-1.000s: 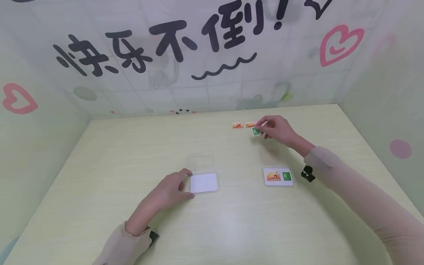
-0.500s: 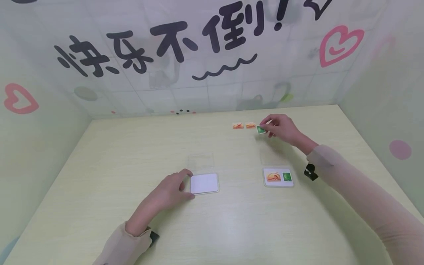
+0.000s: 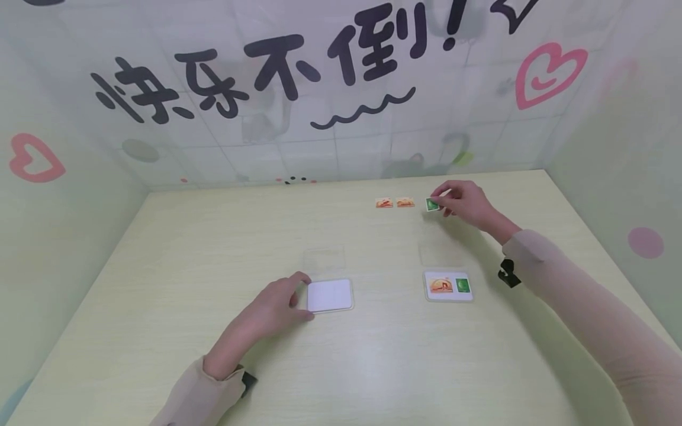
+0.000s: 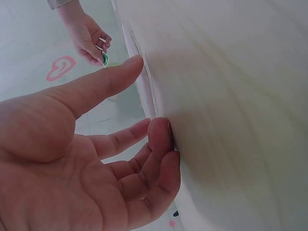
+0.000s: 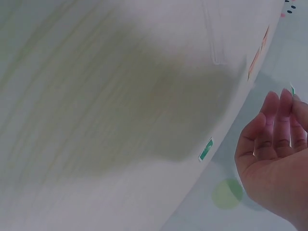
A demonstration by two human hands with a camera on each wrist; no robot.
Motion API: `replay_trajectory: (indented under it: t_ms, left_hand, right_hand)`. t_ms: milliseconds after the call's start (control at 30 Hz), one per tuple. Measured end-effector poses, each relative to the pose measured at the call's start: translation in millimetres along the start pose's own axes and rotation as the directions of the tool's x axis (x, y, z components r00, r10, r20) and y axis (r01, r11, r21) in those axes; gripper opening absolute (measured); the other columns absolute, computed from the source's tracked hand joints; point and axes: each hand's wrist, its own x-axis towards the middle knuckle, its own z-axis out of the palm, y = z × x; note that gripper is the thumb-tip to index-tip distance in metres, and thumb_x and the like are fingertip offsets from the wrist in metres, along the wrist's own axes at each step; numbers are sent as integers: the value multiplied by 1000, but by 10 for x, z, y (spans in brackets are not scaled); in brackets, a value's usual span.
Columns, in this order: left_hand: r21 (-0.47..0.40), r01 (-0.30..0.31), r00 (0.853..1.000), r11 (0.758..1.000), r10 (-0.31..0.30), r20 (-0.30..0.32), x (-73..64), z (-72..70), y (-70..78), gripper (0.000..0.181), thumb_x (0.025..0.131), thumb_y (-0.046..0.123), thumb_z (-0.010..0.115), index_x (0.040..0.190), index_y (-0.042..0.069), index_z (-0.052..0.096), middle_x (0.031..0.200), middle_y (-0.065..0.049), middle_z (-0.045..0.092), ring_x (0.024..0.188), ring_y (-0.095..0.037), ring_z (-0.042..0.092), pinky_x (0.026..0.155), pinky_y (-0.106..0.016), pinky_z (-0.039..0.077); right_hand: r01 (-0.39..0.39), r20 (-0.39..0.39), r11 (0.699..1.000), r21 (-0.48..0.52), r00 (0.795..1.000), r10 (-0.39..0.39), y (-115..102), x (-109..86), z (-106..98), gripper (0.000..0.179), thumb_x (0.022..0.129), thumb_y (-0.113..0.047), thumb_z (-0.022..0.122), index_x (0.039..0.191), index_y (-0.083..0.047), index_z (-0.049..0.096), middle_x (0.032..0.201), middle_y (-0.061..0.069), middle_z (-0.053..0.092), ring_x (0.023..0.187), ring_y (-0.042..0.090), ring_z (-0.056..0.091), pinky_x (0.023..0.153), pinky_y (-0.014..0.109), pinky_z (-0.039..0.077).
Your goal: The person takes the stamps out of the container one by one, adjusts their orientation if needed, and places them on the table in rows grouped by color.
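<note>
- We see the green stamp (image 3: pixel 432 205) toward the far right, held just above the table (image 3: pixel 256 236), pinched between the thumb and fingers of our right hand (image 3: pixel 466 200).
- Two orange stamps (image 3: pixel 405 202) lie in a row just left of it.
- Another green stamp (image 5: pixel 206 149), seen from the right wrist, lies near the table's far edge.
- Nearer us on the right sits a white card (image 3: pixel 448 297) in a clear case, bearing an orange picture (image 3: pixel 441 286) and a green one (image 3: pixel 462 285).
- To its left is a blank white card (image 3: pixel 330 295); our left hand (image 3: pixel 277 303) grips its case's left end, thumb on the near side, fingers on the far side.
- Just beyond each card we make out a faint clear rectangle (image 3: pixel 324 257).
- Behind the table, black lettering (image 3: pixel 282 65) marks the wall.
</note>
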Motion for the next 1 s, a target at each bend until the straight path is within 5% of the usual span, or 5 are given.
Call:
replay_trajectory:
  t_ms: [1000]
  left_hand:
    - [-9,-12,1000,1000,12,-9,7,-3,-28,57,89,10,84,138,2,57,82,-6,53,73,-20,46,66,-33,39]
  right_hand:
    - [-64,-36,998,-4,997,64,211,130,-137,32,104,-20,69,124,5,68,86,0,74,71,11,65,68,25,53]
